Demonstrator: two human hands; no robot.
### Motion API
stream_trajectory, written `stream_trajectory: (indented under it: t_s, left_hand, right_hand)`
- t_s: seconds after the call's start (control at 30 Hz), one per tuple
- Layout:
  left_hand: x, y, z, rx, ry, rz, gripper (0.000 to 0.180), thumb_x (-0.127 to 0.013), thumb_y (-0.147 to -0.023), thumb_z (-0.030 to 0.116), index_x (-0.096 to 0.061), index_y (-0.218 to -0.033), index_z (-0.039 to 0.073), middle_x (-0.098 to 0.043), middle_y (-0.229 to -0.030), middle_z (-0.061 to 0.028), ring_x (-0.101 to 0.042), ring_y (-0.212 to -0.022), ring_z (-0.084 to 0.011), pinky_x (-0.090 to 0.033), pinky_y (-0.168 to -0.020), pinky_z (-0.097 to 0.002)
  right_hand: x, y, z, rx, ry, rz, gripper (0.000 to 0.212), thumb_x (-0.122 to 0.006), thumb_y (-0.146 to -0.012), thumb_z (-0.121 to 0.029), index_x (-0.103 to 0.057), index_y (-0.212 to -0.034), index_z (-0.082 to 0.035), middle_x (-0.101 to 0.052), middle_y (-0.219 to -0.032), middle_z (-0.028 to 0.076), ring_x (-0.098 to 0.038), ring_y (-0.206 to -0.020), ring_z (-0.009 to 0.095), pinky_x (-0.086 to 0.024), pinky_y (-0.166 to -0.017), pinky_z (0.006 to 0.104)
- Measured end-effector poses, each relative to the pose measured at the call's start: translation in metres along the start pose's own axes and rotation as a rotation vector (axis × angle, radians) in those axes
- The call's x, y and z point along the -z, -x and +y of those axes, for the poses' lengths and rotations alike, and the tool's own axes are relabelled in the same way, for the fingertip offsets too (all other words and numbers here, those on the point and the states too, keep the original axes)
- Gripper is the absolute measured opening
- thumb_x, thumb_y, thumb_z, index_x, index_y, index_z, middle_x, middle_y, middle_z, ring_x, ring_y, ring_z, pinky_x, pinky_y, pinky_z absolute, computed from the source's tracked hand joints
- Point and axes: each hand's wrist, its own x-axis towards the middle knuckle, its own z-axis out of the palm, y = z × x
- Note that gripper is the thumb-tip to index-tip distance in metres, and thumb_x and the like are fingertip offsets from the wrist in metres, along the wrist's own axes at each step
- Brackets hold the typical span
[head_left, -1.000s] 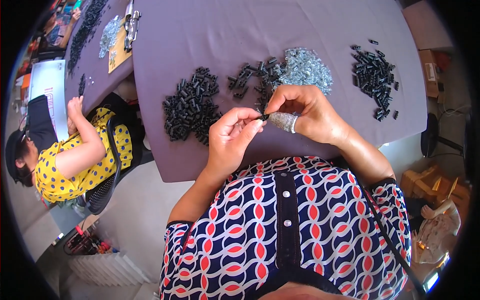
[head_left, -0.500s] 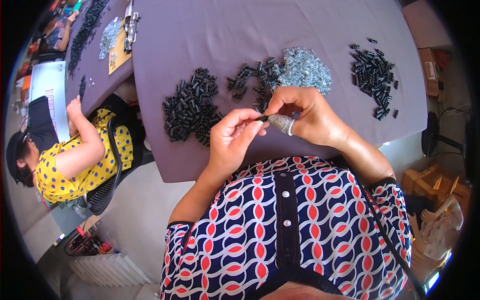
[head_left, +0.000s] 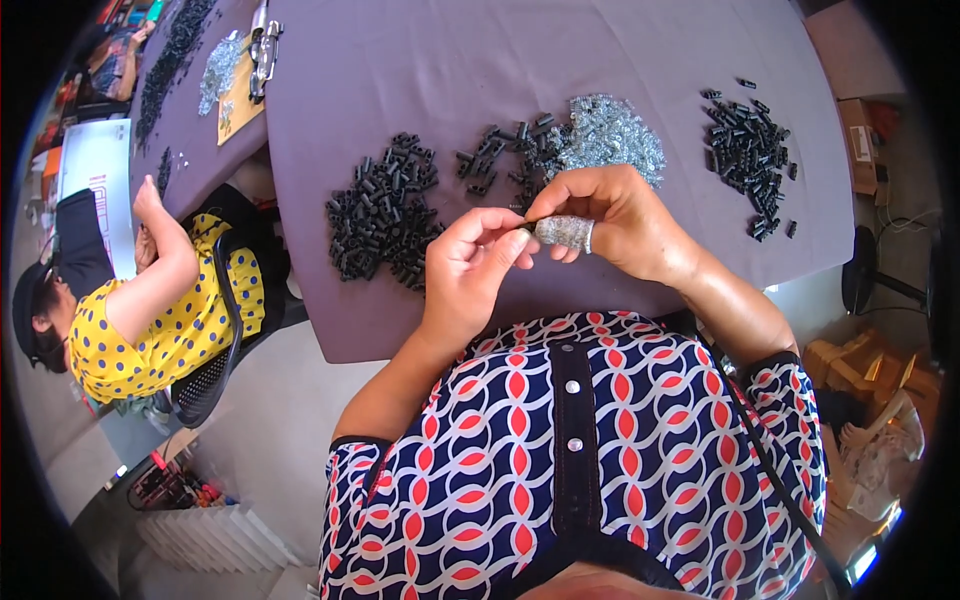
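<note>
Both my hands meet in front of my chest, over the near edge of the table. My left hand point(head_left: 470, 262) pinches a small black plastic part point(head_left: 527, 228) between thumb and fingertips. From the other side my right hand point(head_left: 625, 225) grips the same part, its thumb wrapped in a grey cloth finger cover point(head_left: 565, 234). Fingers hide most of the part. Beyond my hands lie a heap of small silvery metal springs or clips point(head_left: 610, 140) and some loose black parts point(head_left: 535, 140). A larger pile of black cylindrical parts point(head_left: 385, 210) lies to the left.
Another pile of black parts point(head_left: 750, 150) lies at the right of the cloth-covered table point(head_left: 450, 70). On my left a person in a yellow dotted top point(head_left: 150, 320) sits at a second table point(head_left: 205, 150). Cardboard boxes point(head_left: 858, 140) and a black fan point(head_left: 875, 270) stand on the right.
My right hand has turned slightly, so the covered thumb lies more level. Both hands stay together on the black part. The neighbour's raised hand has shifted a little.
</note>
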Motion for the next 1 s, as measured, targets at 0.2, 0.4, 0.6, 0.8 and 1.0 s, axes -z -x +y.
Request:
stream_trajectory:
  t_s: [0.2,0.4,0.6,0.8,1.0]
  left_hand:
    - [0.003,-0.005,0.010,0.090,0.177,0.027,0.017,-0.065,-0.097,0.006,-0.064,-0.111,-0.003,-0.072,-0.096,-0.0111,-0.067,-0.083,-0.0136,-0.054,-0.079,-0.0276]
    - [-0.008,-0.009,0.021,0.211,0.387,0.066,0.018,-0.065,-0.095,0.004,-0.066,-0.111,-0.003,-0.071,-0.103,-0.0092,-0.066,-0.087,-0.0123,-0.053,-0.083,-0.0268]
    - [-0.001,-0.009,0.011,0.176,0.428,-0.081,0.019,-0.064,-0.096,0.003,-0.066,-0.113,-0.005,-0.070,-0.105,-0.0085,-0.065,-0.092,-0.0121,-0.052,-0.085,-0.0278]
    - [-0.001,-0.011,0.025,0.403,0.583,-0.208,0.021,-0.061,-0.098,0.006,-0.067,-0.112,-0.008,-0.071,-0.109,-0.0129,-0.068,-0.099,-0.0186,-0.053,-0.092,-0.0343]
    - [-0.004,-0.006,0.019,0.320,0.609,-0.189,0.019,-0.062,-0.097,0.007,-0.069,-0.109,-0.007,-0.071,-0.109,-0.0143,-0.068,-0.102,-0.0205,-0.052,-0.095,-0.0349]
  right_hand:
    - [0.009,0.008,-0.003,0.279,0.480,0.117,0.062,-0.082,-0.076,-0.007,-0.060,-0.135,-0.003,-0.066,-0.110,0.008,-0.060,-0.086,0.014,-0.052,-0.073,0.0288]
    - [-0.006,-0.005,0.004,0.670,0.991,0.237,0.063,-0.081,-0.077,-0.021,-0.059,-0.133,-0.003,-0.063,-0.121,0.018,-0.063,-0.109,0.036,-0.053,-0.090,0.0432]
    - [-0.009,-0.013,0.017,0.658,0.953,0.218,0.053,-0.078,-0.074,-0.016,-0.063,-0.123,0.000,-0.064,-0.115,0.016,-0.063,-0.104,0.036,-0.053,-0.089,0.0427]
    - [-0.007,-0.012,0.020,0.704,0.753,0.108,0.047,-0.077,-0.077,-0.017,-0.064,-0.118,0.001,-0.065,-0.111,0.017,-0.064,-0.101,0.037,-0.053,-0.087,0.0422]
    - [-0.010,-0.014,0.026,0.831,0.777,0.116,0.044,-0.074,-0.081,-0.020,-0.063,-0.117,0.004,-0.066,-0.112,0.019,-0.065,-0.100,0.037,-0.053,-0.087,0.0440]
